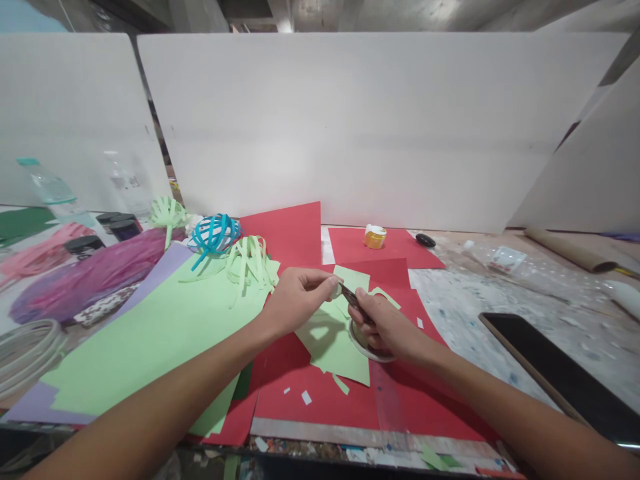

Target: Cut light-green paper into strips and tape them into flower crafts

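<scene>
My left hand [303,297] is closed in a pinch on a small piece of light green paper [339,291], held above the table. Dark-handled scissors [349,294] are gripped in my right hand [380,320], their blades at the edge of that piece. Below both hands lie light green paper sheets [340,353] on red paper [320,407]. A pale ring-shaped roll [373,355] sits under my right hand, which partly covers it. Small white scraps [307,398] and a narrow green strip [341,384] are scattered nearby.
Left are a large green sheet [165,333], paper-strip balls in blue [215,235] and green [247,260], a purple bag [95,273] and bottles [47,190]. A yellow jar [375,237] stands behind; right lie a phone [555,373] and clear bottle [525,267]. White panels [350,127] close the back.
</scene>
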A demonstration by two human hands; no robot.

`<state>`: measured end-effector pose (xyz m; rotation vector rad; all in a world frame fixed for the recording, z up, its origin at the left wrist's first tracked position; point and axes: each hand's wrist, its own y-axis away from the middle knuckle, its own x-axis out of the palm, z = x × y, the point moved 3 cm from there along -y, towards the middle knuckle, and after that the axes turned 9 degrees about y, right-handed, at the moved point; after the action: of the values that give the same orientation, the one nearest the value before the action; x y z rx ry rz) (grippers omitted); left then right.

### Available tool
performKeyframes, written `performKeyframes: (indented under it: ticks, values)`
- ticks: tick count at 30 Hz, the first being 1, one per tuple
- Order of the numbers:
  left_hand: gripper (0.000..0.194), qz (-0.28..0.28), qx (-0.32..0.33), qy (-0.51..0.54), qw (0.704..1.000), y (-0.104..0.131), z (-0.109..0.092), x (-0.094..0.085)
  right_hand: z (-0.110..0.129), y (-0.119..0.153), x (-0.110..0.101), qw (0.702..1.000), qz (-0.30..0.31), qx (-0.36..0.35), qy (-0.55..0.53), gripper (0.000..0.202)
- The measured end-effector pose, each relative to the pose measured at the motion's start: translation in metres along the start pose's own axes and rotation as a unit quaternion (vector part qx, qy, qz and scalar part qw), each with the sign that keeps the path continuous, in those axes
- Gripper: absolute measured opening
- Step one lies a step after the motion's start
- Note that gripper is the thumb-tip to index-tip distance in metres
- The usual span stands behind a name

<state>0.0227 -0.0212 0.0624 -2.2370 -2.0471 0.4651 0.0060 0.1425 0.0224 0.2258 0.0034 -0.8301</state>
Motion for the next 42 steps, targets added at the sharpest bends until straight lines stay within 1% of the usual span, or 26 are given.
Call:
performKeyframes:
  ticks: [4, 9, 14, 16, 18, 20, 22, 33, 42]
  values:
    - [0.028, -0.004, 0.003, 0.001, 1.0, -0.0002, -0.001, 0.0, -0.002, -0.0003, -0.0008, 1.0, 0.001, -0.002, 0.001, 0.05]
    - [0.026, 0.007, 0.004, -0.001, 1.0, -0.0002, -0.0001, 0.0006, -0.0046, -0.0031, -0.0011, 1.0, 0.007, -0.018, 0.006, 0.051]
    - [0.027, 0.011, 0.017, 0.004, 1.0, -0.0003, 0.0013, 0.0008, -0.0031, -0.0031, -0.0025, 1.0, -0.001, 0.001, -0.011, 0.051]
    - [0.026, 0.004, 0.022, 0.008, 1.0, -0.0004, 0.0019, 0.0006, -0.0022, -0.0023, -0.0036, 1.0, -0.008, 0.004, -0.01, 0.052]
    - [0.025, -0.016, 0.023, 0.014, 0.999, -0.0004, 0.0028, -0.0003, -0.0016, -0.0019, -0.004, 1.0, -0.011, 0.002, -0.008, 0.052]
    - [0.025, -0.034, 0.023, 0.03, 0.999, -0.0002, 0.0038, -0.0011, -0.0016, -0.002, -0.0032, 1.0, -0.007, 0.004, -0.005, 0.052]
    - [0.025, -0.039, 0.023, 0.041, 0.998, 0.0, 0.0044, -0.0013, -0.0018, -0.0024, -0.0021, 1.0, -0.004, 0.008, -0.003, 0.052]
    - [0.027, -0.015, 0.028, 0.023, 0.999, -0.0001, 0.0037, -0.0003, -0.0072, -0.0047, -0.0011, 1.0, 0.004, 0.002, -0.014, 0.052]
    - [0.024, -0.017, 0.014, 0.073, 0.997, -0.001, 0.0042, 0.0021, -0.0052, -0.0027, -0.001, 1.0, -0.001, -0.001, -0.026, 0.052]
